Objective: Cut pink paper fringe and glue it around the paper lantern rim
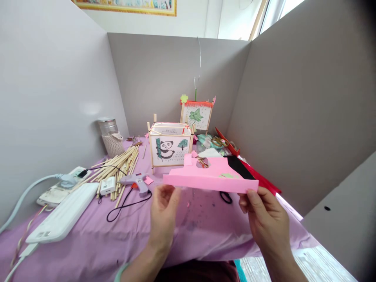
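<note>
A long strip of pink paper point(202, 183) is held level above the table's front half. My right hand point(264, 213) pinches its right end between thumb and fingers. My left hand point(163, 213) is just below the strip's left end, its fingers loosely curled and the thumb apart from them; I see nothing in it. Behind the strip, a cut pink paper sheet point(216, 164) with a hole in it lies partly over a black sheet point(239, 166). A black loop point(226, 197), perhaps a scissors handle, shows under the strip.
A panda-drawing lantern frame point(170, 150) stands mid-table, with a leaf-drawing lantern point(196, 116) behind. Left are wooden sticks point(125, 160), a glue gun point(139, 182), a white power bank point(66, 213), a power strip point(55, 192) and a jar point(111, 137). Grey panels enclose the purple-covered table point(96, 243).
</note>
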The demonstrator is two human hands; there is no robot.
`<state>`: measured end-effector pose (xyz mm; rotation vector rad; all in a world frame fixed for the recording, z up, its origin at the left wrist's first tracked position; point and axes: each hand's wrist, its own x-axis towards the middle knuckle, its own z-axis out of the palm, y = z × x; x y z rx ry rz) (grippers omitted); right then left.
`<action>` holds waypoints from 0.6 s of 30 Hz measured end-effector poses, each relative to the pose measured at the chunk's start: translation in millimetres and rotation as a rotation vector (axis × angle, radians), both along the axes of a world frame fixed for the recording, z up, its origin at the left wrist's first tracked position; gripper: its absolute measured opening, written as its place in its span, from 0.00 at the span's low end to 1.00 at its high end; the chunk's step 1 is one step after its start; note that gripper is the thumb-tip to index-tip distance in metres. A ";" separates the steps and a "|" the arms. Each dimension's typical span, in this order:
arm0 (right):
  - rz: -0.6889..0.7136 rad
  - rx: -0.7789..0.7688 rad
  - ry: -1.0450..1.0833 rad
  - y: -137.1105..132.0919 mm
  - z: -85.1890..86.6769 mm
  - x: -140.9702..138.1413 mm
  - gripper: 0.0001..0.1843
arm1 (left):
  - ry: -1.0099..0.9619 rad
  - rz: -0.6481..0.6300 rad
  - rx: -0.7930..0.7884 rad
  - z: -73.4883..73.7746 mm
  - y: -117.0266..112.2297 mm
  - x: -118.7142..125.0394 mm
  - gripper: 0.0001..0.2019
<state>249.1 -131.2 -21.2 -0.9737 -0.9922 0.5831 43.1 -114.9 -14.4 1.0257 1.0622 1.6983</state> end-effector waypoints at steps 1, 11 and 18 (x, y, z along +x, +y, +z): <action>-0.001 0.003 -0.024 -1.2 -2.8 -1.9 0.07 | 0.011 -0.157 -0.029 -2.3 -1.4 4.6 0.12; 0.178 -0.159 -0.013 2.0 -27.0 -38.2 0.16 | -0.060 -0.516 -0.187 -17.7 5.8 16.7 0.15; 0.180 -0.284 -0.107 6.1 -31.4 -41.5 0.14 | -0.013 -0.577 -0.260 -21.7 6.4 15.2 0.16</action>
